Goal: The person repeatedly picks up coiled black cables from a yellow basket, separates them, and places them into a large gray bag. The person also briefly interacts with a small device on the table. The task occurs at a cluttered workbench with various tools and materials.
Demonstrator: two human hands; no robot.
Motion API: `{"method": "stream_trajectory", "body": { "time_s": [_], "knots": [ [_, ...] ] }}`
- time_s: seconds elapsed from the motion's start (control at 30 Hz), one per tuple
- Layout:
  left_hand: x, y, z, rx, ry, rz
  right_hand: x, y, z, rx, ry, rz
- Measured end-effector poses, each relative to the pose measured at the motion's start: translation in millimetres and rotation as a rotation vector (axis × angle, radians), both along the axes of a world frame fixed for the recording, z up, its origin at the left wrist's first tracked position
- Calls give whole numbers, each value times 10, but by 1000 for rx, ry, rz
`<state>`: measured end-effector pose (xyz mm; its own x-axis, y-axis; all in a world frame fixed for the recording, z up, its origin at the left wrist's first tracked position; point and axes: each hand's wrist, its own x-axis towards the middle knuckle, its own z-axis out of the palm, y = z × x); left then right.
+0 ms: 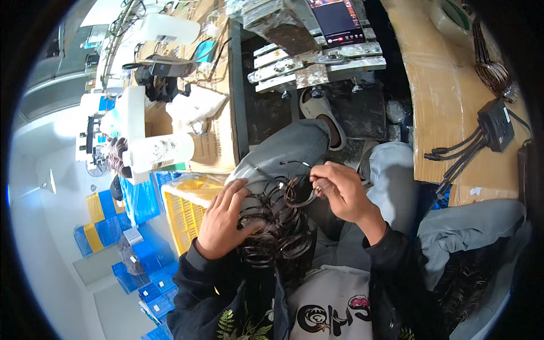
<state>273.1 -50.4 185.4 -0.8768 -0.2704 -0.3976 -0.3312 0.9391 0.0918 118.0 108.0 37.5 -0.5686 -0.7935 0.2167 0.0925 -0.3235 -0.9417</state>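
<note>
Fingers of my right hand (343,194) pinch a curved band (310,199); my loosely spread left hand (221,225) should steady mid-frame hoops (259,258).

To my left, I have a cardboard-topped bench (220,133); to my right, a second bench (439,96), likewise covered. A yellow crate (180,218) is located near the left bench. Farther left, blue bins (152,249) are grouped near a white wall (42,221), which is brightly lit.

Lit phone (342,25) by metal fixture (357,64), tape roll (451,21) and black cable box (497,126) on cardboard (442,96), yellow crate (182,218)
</note>
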Motion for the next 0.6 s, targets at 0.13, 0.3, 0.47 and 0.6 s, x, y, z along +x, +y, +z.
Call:
{"method": "stream_trajectory", "body": {
  "time_s": [0.13, 0.3, 0.47, 0.6],
  "knots": [
    [263, 30, -4, 48, 77, 211, 66, -186, 166, -52, 309, -21],
    [599, -1, -198, 516, 359, 693, 157, -419, 379, -153, 632, 25],
    [872, -13, -481, 707, 610, 716, 314, -476, 647, -69, 760, 153],
    [1376, -11, -594, 163, 620, 761, 422, -584, 761, 48, 897, 275]
  ]
}}
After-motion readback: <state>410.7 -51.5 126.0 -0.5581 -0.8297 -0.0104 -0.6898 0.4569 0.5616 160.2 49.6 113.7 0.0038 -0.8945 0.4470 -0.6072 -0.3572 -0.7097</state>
